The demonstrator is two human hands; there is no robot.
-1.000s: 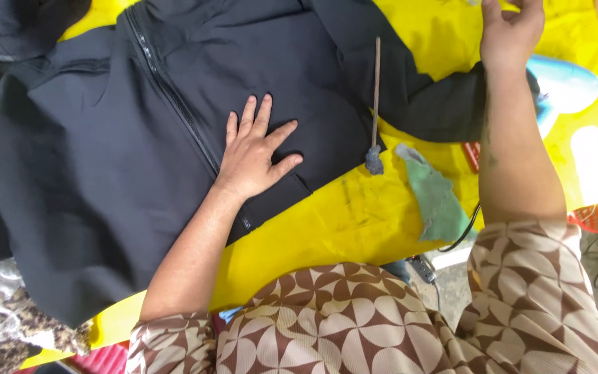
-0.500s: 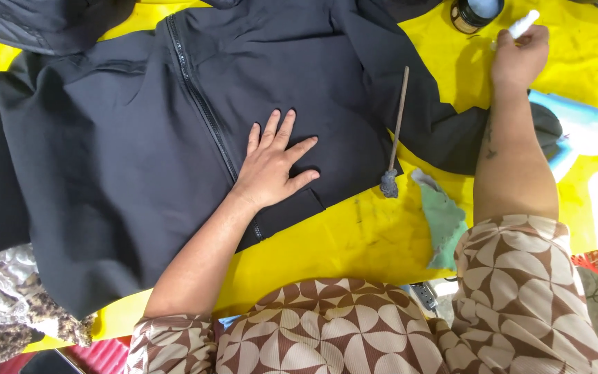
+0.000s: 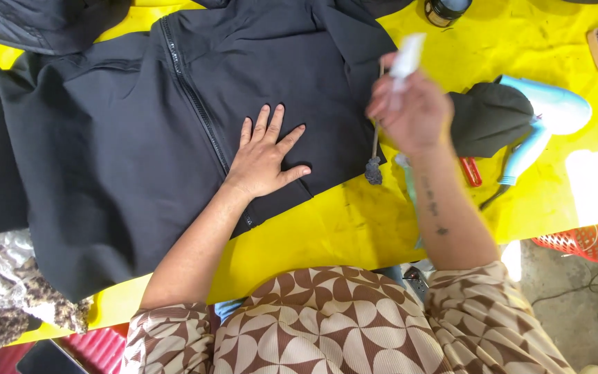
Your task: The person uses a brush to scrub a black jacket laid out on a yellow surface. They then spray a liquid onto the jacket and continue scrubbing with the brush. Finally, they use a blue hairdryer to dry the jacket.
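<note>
Gripping a small white stick (image 3: 408,57) in closed fingers, the right hand (image 3: 410,114) hovers just right of the dark jacket (image 3: 140,138), which lies zipper-up across the yellow table (image 3: 354,221) under the flat, open left hand (image 3: 266,156).

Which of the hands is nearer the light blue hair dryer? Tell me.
Right. The right hand, holding a small white object, hovers just left of the light blue hair dryer. The left hand lies flat on the black jacket, much farther left.
</note>
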